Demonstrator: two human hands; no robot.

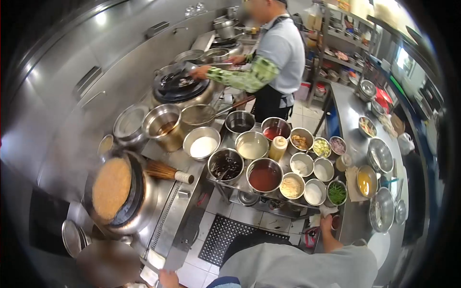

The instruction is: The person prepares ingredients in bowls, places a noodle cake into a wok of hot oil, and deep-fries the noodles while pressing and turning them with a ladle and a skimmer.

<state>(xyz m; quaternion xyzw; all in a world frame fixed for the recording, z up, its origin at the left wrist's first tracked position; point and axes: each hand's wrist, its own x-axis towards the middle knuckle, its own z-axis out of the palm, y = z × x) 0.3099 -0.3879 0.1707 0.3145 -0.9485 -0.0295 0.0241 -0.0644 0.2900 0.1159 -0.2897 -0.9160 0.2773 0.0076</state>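
Note:
My left hand (pixel 168 279) is at the bottom edge, closed on a metal handle (pixel 150 265) that runs toward a blurred brown round shape (pixel 109 263). I cannot make out what that shape is. A folded white cloth (pixel 155 259) lies beside the handle. Up and to the left, a wok (pixel 137 192) holds orange-brown, foamy-looking contents. A bamboo brush (pixel 163 171) with a wrapped white end rests next to it. On the other side, my right hand (pixel 326 224) is closed on a crumpled white cloth (pixel 328 210), just below a bowl of chopped greens (pixel 337 193).
Metal pots of sauces, powders and cut ingredients crowd the middle stand, with a squeeze bottle (pixel 278 148) among them. A co-worker (pixel 281 57) works at another wok (pixel 180 86). Bowls (pixel 382 210) line the right counter (pixel 353 216). A black mat (pixel 223 237) covers floor tiles.

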